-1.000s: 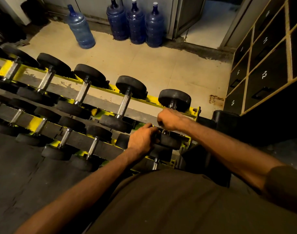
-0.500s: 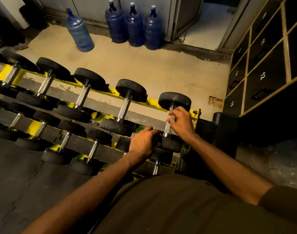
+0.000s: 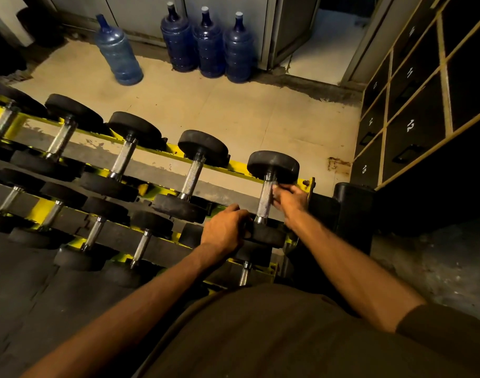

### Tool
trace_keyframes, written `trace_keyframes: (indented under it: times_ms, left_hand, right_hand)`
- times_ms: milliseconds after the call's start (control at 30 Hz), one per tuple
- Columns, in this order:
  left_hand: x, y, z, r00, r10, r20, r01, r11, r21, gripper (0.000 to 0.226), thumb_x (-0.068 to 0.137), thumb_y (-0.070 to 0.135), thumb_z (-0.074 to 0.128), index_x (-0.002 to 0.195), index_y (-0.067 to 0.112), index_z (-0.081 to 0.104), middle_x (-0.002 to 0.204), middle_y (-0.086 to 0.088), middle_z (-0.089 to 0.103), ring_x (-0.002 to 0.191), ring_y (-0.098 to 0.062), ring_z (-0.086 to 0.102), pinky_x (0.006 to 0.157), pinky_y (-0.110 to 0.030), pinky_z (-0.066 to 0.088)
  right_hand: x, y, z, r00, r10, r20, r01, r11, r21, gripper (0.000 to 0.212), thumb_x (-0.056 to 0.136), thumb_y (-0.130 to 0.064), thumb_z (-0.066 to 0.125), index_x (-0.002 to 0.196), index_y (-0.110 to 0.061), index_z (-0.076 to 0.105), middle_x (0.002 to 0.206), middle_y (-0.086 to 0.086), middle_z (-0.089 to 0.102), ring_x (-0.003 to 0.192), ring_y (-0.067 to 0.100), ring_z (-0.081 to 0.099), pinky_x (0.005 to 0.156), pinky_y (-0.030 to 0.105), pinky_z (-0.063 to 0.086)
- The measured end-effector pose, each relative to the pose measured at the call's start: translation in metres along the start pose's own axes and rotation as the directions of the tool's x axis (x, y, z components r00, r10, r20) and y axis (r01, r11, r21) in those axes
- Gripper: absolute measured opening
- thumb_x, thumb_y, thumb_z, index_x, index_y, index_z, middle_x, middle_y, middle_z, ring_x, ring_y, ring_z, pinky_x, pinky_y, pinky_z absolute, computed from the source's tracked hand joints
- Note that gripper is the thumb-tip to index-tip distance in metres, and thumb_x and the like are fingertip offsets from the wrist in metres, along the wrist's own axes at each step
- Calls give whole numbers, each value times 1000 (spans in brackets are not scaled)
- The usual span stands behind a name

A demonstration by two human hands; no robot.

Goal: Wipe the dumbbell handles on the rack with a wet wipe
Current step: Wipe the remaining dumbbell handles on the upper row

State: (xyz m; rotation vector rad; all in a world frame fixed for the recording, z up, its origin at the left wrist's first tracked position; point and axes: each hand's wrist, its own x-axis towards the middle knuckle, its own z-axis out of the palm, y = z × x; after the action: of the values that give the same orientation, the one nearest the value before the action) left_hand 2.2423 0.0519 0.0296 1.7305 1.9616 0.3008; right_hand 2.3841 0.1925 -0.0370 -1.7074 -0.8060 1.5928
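Evidently I was near done with this one. Seen from my head, my left hand [image 3: 225, 230] was curled over the near head of the dumbbell [image 3: 273, 166] at the right end of the rack's [image 3: 240, 166] top rail, steadying it. My right hand [image 3: 290, 199], wrapped round the handle [image 3: 264, 199] half a second before, had slid off to its right side, baring the steel. Blur hid whether its fingers were clamped on the wipe [image 3: 275, 187], a pale scrap at their tips. The handles leftward likely remained.

Beyond your right hand [image 3: 289, 199] you count four blue water jugs [image 3: 207, 43]; from it leftward, five dumbbells [image 3: 191, 177] on the top row of the rack [image 3: 239, 166].
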Motion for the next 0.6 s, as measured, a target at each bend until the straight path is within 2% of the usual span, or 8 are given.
trace_keyframes:
  times_ms: [100, 167, 233, 333, 400, 500, 533, 600]
  left_hand:
    - [0, 0, -2, 1000, -3, 4, 3, 1000, -1, 37, 86, 12, 72, 120, 22, 66, 120, 2, 57, 106, -21, 60, 83, -40, 56]
    - [1, 1, -3, 1000, -4, 9, 4, 1000, -3, 36, 86, 13, 72, 120, 22, 66, 119, 2, 57, 106, -21, 59, 84, -41, 57]
    - [2, 2, -2, 1000, -9, 15, 9, 1000, -9, 33, 87, 15, 72, 120, 22, 66, 119, 3, 56, 107, -20, 59, 84, -37, 56]
    - [2, 3, -2, 1000, -13, 15, 13, 1000, -5, 32, 88, 16, 72, 119, 23, 66, 120, 3, 55, 107, -19, 58, 80, -32, 52]
    - [3, 2, -2, 1000, -10, 14, 10, 1000, -5, 32, 89, 17, 71, 120, 22, 65, 120, 3, 54, 107, -19, 57, 79, -29, 50]
    - [4, 1, -2, 1000, -4, 22, 4, 1000, -10, 33, 89, 18, 72, 121, 21, 65, 121, 2, 55, 107, -19, 58, 80, -31, 52]
    - [4, 1, -3, 1000, -5, 24, 5, 1000, -12, 33, 88, 18, 72, 120, 21, 66, 120, 1, 55, 106, -20, 58, 81, -33, 53]
    - [6, 1, -4, 999, -10, 33, 10, 1000, -3, 33, 88, 20, 73, 120, 22, 66, 119, 1, 56, 105, -20, 58, 81, -34, 53]
  right_hand:
    - [-14, 1, -15, 981, 165, 101, -153, 981, -117, 14, 87, -13, 73, 100, -10, 68, 96, 7, 73, 88, 20, 71, 61, 28, 58]
    - [-4, -6, -12, 978, 188, 88, -185, 982, -48, 15, 88, -4, 69, 103, -7, 66, 94, 9, 72, 84, 20, 70, 61, 29, 57]
    - [7, -17, -2, 980, 190, 61, -197, 970, 144, 21, 90, 5, 61, 108, -7, 62, 91, 8, 72, 80, 18, 71, 68, 35, 60]
    - [16, -19, 10, 967, 239, 87, -255, 908, 332, 19, 95, 5, 51, 103, -9, 61, 90, 8, 71, 81, 19, 70, 93, 43, 55]
    - [18, -13, 10, 948, 289, 130, -317, 882, 348, 18, 99, -2, 47, 102, -11, 61, 100, 10, 70, 89, 22, 67, 94, 43, 52]
    - [19, -13, 6, 905, 361, 227, -414, 870, 267, 23, 102, -16, 44, 115, -13, 63, 113, 11, 70, 103, 25, 65, 100, 43, 45]
    - [18, -14, 6, 894, 367, 256, -429, 866, 256, 26, 103, -18, 43, 118, -13, 64, 114, 12, 70, 104, 26, 66, 101, 44, 44]
    - [15, -18, 11, 889, 358, 285, -435, 855, 281, 29, 103, -16, 41, 119, -10, 64, 109, 14, 70, 97, 26, 67, 91, 42, 48]
